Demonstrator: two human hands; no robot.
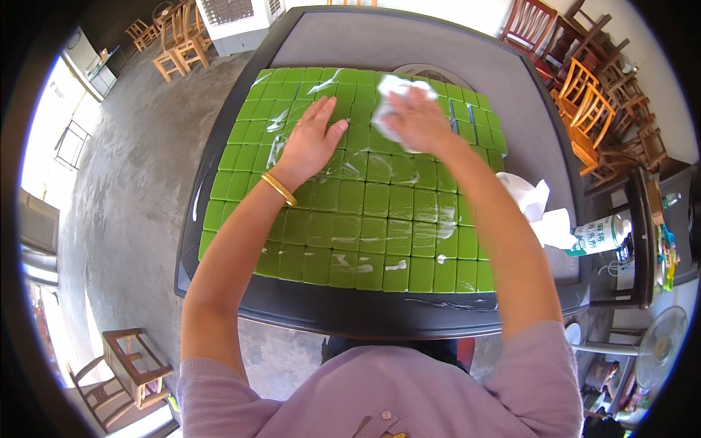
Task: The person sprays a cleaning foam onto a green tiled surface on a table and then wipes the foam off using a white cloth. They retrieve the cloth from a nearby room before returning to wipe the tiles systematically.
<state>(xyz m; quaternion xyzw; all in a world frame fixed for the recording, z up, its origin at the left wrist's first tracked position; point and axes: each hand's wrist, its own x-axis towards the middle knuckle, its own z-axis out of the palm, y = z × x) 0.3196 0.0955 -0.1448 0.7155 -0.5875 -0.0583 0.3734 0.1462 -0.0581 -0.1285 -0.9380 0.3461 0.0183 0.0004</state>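
Note:
Rows of green-backed mahjong tiles [375, 197] lie packed edge to edge on a grey-topped table, streaked in places with white foam. My right hand [417, 123] presses a crumpled white tissue [390, 104] onto the tiles at the far right part of the block. Fingers together, my left hand [313, 137] rests on the tiles left of centre, with nothing seen in it; a gold bangle [279, 190] is on that wrist. Right of the tiles are more crumpled white tissues [526, 197] and a white and green bottle [598, 235] lying on its side.
A dark raised frame [361, 315] edges the table. The round centre plate [432, 71] shows partly behind the tiles. Wooden chairs [589, 115] are stacked at the right, more chairs [183, 44] stand back left, and a fan [661, 346] is at the lower right.

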